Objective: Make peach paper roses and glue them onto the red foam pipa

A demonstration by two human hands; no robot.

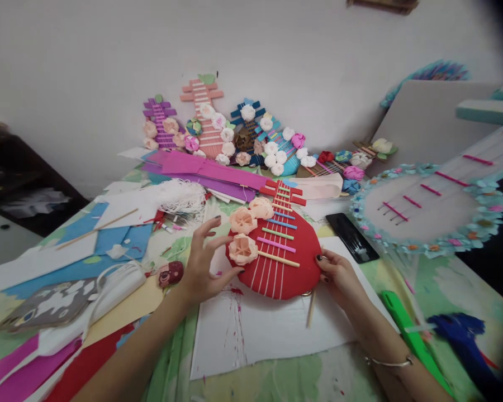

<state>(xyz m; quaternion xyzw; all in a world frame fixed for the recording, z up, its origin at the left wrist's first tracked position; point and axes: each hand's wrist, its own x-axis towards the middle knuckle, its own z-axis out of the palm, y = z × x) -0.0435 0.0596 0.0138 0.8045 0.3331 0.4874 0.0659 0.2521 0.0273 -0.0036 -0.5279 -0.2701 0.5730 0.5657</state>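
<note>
Red lute (305, 241) sitting over white sheet (272, 335) on worktop (318, 377), neck pointing twelve o'clock; right grip (340, 272) pinching it at three; left grip (201, 267), nearer flowers (243, 249), curving unclenched at nine, contact unclear.

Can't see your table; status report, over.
Right hand holding red lute by its edge. Left hand spread beside peach flowers. Thin stick near right hand.
</note>
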